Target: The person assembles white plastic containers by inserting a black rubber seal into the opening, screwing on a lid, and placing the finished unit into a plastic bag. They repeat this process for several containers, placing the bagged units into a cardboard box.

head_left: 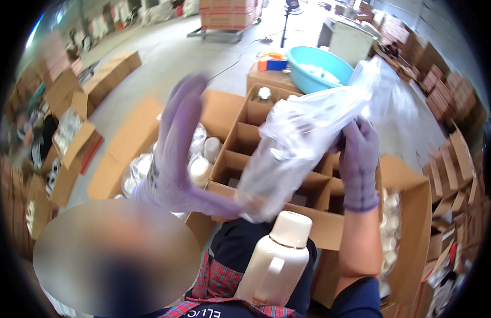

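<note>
My right hand [359, 159], in a purple-grey glove, is closed on the edge of a clear plastic bag [304, 132]. The bag hangs slantwise over a divided cardboard box [288, 217]; whether anything is inside it I cannot tell. My left hand [174, 153], gloved alike, is open, its fingers stretched upward. Its thumb reaches across to the bag's lower end, seemingly touching it. A cream vacuum flask [277, 265] with a handle and a cream cap leans upright against my lap, below the bag.
A bottle with a shiny top [264, 95] stands in a far compartment. Beyond the box is a light-blue basin [319, 69] with white pieces inside. Left, an open carton [118, 153] adjoins wrapped white items [200, 169]. More wrapped white parts [391, 222] fill a carton at right.
</note>
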{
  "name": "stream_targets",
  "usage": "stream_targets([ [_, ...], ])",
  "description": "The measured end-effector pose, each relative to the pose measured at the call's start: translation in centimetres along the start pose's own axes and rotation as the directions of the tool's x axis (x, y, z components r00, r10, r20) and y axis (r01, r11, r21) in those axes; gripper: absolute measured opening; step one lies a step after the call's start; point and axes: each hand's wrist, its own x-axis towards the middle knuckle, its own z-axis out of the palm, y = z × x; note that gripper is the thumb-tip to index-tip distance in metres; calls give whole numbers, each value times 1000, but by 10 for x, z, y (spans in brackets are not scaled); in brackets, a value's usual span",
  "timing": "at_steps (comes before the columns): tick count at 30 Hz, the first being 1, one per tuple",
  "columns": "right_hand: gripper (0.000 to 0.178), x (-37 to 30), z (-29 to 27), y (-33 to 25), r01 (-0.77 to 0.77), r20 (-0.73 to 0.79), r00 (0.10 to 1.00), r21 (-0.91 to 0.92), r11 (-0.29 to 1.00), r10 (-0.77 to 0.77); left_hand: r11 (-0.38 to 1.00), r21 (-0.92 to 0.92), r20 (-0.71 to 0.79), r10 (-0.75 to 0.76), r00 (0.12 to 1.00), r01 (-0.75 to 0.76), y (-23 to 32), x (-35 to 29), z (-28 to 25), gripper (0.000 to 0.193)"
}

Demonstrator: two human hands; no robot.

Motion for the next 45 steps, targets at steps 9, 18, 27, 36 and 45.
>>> stream_targets([
  [9, 31, 60, -16, 66, -112, -127, 987, -70, 991, 103, 905, -355, 251, -148, 957, 233, 70, -23, 143, 153],
  [18, 63, -5, -64, 58, -250, 276, 957, 635, 731, 88, 454, -813, -99, -726, 680, 366, 1, 20, 161, 36],
  [27, 45, -50, -67, 142, 15, -338, 931, -335, 942, -135, 678, -543, -284, -704, 651, 496, -41, -80, 159, 42],
  [36, 49, -182, -43, 162, -83, -54, 994, 120, 989, 90, 436, -569, 252, -715, 653, 697, 25, -172, 155, 48],
  [45, 63, -274, -58, 117, 99, 72, 994, -263, 960, -83, 817, -192, -24, -558, 830, 544, 132, -178, 115, 66],
])
